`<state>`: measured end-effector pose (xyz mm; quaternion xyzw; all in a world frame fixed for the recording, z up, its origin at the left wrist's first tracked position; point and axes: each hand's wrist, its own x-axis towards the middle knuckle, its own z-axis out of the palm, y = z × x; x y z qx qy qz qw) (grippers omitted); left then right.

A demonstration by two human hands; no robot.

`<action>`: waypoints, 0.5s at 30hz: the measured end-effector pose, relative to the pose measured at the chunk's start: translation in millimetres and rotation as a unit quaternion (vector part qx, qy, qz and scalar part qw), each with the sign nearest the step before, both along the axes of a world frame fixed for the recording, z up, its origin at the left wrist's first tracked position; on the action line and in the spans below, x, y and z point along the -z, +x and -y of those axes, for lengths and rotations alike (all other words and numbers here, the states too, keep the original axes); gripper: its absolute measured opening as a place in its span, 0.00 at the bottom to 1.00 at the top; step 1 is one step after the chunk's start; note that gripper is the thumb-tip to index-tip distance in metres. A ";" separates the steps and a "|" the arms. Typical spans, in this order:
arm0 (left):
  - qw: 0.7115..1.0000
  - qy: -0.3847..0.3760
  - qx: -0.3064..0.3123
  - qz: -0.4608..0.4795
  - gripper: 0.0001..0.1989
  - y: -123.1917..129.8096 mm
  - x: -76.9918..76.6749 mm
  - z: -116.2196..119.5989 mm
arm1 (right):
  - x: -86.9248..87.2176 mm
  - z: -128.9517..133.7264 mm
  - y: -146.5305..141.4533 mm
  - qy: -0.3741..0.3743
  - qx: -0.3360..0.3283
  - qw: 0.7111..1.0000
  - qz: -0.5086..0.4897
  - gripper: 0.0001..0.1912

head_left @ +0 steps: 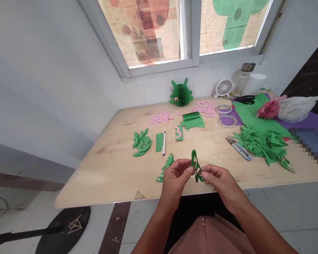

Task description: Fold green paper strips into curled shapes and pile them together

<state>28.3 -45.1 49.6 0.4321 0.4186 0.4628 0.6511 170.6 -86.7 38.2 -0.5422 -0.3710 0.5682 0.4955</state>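
Between my two hands, over the table's front edge, is a layered green paper cutout (194,162) whose layers fan apart. My left hand (178,175) pinches its left side between thumb and fingers. On the other side my right hand (219,178) grips the right layers near the lower end. Beside my left wrist lie green curved paper pieces (167,166) with white strips on them. Farther left sits a pile of green scalloped cutouts (142,143). A white pen (164,144) rests along a green paper rectangle (159,142).
Blue-handled thread snips (238,148) lie beside a heap of green scraps (267,146) at right. Two tape rolls (227,121), pink cutouts (161,118) and folded green paper (193,120) lie farther back. A green honeycomb paper figure (181,93) and a small fan (223,87) stand near the wall.
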 end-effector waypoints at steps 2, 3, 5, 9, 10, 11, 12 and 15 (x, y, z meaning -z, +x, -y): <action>1.000 0.000 0.003 0.000 0.13 -0.3 -0.3 0.9 | 0.4 -0.1 0.1 0.001 0.005 1.000 0.000 0.16; 1.000 0.001 0.004 -0.002 0.13 -0.5 -0.6 1.4 | 0.3 0.0 0.1 0.000 0.007 1.000 0.000 0.16; 1.000 0.003 0.006 -0.007 0.13 -0.9 -1.4 2.4 | -0.3 0.2 0.0 -0.005 0.011 1.000 0.000 0.16; 1.000 0.001 0.005 -0.004 0.11 -1.8 -2.9 3.9 | -1.5 0.8 -0.1 -0.010 0.011 1.000 -0.019 0.16; 1.000 0.000 0.004 -0.002 0.10 -2.0 -3.2 4.1 | -1.5 0.9 -0.1 -0.011 0.011 1.000 -0.024 0.15; 1.000 -0.001 0.003 0.000 0.10 -2.2 -3.6 4.1 | -1.4 1.1 -0.2 -0.012 0.012 0.999 -0.028 0.15; 1.000 -0.002 0.002 0.002 0.10 -2.3 -3.9 4.1 | -1.1 1.3 -0.2 -0.013 0.013 0.999 -0.032 0.15; 1.000 -0.009 -0.005 0.004 0.09 -2.4 -4.5 4.1 | -0.2 1.9 -0.6 -0.013 0.015 0.999 -0.041 0.14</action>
